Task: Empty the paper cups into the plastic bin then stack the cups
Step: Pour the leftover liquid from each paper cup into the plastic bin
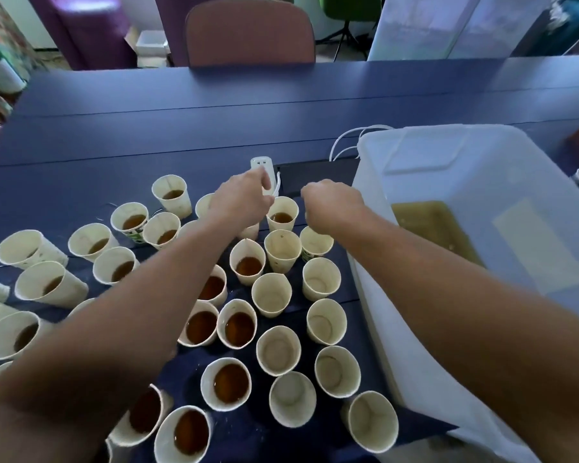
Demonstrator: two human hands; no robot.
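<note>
**Cups part emptied; both hands reaching at far end of the cluster**

While the plastic bin [448,182] is sitting on the blue table [181,105], a shallow pool of murky brownish liquid [428,225] is lying in its bottom. Just beside the bin's left wall, a column of paper cups is standing upright and empty, e.g. one empty cup [326,320]. Farther from the bin, the cups are holding dark brown liquid, e.g. one full cup [226,382].

Both arms are stretching over the cluster. The left hand [239,200] is hovering with fingers curled downward above cups well left of the bin; whether it is gripping anything, I cannot tell. A cup with brown liquid [282,213] is standing between the two hands, touching neither as far as visible. The right hand [331,198] is loosely fisted near the bin's left wall, directly above another cup [316,243]; grip not discernible.

A white power strip [263,165] is lying just beyond the left hand's fingertips.
</note>
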